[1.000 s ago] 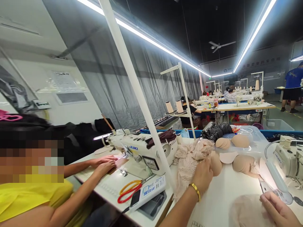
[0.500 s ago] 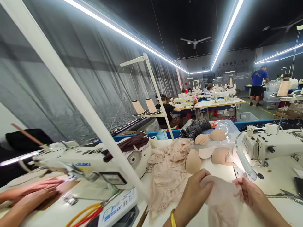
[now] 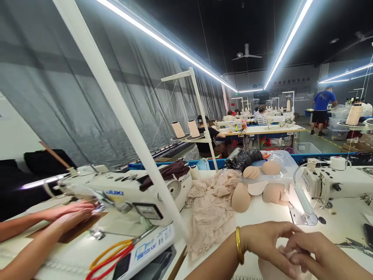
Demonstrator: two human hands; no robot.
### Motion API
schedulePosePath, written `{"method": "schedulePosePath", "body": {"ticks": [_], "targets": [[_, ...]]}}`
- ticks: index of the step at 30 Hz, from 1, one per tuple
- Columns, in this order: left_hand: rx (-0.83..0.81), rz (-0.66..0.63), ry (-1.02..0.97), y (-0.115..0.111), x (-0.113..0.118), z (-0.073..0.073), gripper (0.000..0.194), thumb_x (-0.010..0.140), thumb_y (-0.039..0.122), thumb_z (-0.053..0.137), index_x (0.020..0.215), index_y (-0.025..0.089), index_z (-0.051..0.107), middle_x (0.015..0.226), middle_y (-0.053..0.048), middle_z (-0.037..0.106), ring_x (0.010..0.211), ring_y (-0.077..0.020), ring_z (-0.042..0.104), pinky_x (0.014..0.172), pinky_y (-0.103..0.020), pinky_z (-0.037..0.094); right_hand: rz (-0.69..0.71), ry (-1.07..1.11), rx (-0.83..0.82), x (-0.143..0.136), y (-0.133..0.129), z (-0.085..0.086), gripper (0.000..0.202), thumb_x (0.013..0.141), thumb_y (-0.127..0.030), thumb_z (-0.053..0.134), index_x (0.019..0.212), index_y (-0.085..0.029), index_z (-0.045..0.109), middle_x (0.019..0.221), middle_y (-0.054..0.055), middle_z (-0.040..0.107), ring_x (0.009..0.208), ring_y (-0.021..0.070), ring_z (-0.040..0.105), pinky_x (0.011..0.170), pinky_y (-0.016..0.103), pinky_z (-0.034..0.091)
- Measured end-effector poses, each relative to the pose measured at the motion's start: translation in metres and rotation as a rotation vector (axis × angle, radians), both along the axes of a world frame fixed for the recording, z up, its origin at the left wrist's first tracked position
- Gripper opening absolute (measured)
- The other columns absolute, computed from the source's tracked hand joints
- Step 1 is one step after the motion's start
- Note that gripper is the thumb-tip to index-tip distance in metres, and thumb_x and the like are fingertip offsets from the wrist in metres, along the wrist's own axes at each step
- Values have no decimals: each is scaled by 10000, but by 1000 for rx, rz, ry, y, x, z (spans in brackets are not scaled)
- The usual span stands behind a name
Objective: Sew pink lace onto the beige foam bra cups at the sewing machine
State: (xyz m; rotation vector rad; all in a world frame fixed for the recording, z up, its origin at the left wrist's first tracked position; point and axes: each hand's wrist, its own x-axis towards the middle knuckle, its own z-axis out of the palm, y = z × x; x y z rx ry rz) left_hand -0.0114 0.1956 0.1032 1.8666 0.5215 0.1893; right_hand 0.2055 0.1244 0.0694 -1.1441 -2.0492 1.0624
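pink fabric (image 3: pixel 269 268) — mostly under hands

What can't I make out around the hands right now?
Head view:
- Pale fabric piece: mostly covered by the left hand and right hand, and cut off by the bottom edge.
- Each hand's grip on it: fingers overlap, unclear.
- Neighbour's hands at the Juki machine: motion-blurred.

I see matt beige lace cloth (image 3: pixel 211 206) at twelve o'clock of my left hand (image 3: pixel 266 243); smooth foam cups (image 3: pixel 241 197); glossy gold metal bangle (image 3: pixel 238 245); glossy white tabletop (image 3: pixel 262 212).
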Motion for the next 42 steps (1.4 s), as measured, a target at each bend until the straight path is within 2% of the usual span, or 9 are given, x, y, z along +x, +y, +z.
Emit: {"method": "schedulePosePath", "body": {"ticks": [6,9,13,16,20,24,30,33,42], "targets": [[24,118,-52,1,-3,-4,591,686,759,816,816,236,574,761,50,482,712,-145,429,683,-287,372,-99,-199,353,25,2,26,234,1020,-356,576,951,-343,800,851,32,815,759,275,747,658,355,515],[430,337,-97,1,-7,-5,348,862,488,736,787,230,514,704,53,469,627,-126,402,592,-264,320,-238,-298,690,31,8,18,262,1009,-256,555,999,-336,804,859,61,812,717,273,721,609,365,507],[930,464,-63,4,-12,-16,136,916,198,591,797,223,530,714,6,531,675,-171,449,721,-341,357,-372,-225,1031,28,20,-19,410,1019,-124,509,1210,-330,808,1045,74,862,875,266,784,771,384,591],[1258,372,126,6,-17,-43,176,1034,197,503,881,218,588,816,-36,623,732,-199,524,798,-387,376,-299,-130,800,29,31,-60,396,1031,-178,521,1226,-351,820,1181,49,852,960,279,788,884,415,597],[1485,170,193,7,-11,-83,448,915,638,738,984,212,617,934,-54,670,834,-234,592,794,-380,396,-185,-73,455,41,40,-89,228,1035,-382,628,1088,-373,850,1086,-2,863,908,271,789,845,362,620],[1490,-47,124,17,19,-91,57,962,242,662,978,202,625,883,-43,688,791,-204,599,781,-376,404,-108,-32,253,58,47,-76,287,1076,-407,573,1022,-368,853,1018,-16,855,915,255,789,831,320,630],[1272,-58,262,34,53,-97,247,917,274,710,724,203,575,675,-45,592,606,-192,511,550,-364,278,-55,-162,401,85,57,-75,299,1021,-231,615,1181,-363,829,1211,71,820,1070,304,736,938,400,584],[1334,45,134,31,51,-102,265,954,281,682,736,200,555,786,-48,614,748,-211,564,674,-376,390,-17,-369,528,93,53,-83,476,1010,-103,517,1329,-373,747,1107,83,772,969,270,697,803,360,567],[1302,108,52,25,44,-99,154,993,264,638,886,191,555,898,-21,620,820,-197,526,825,-362,441,139,-526,505,89,40,-67,352,1113,-120,368,1201,-270,674,955,38,590,845,208,557,720,320,430]]}}
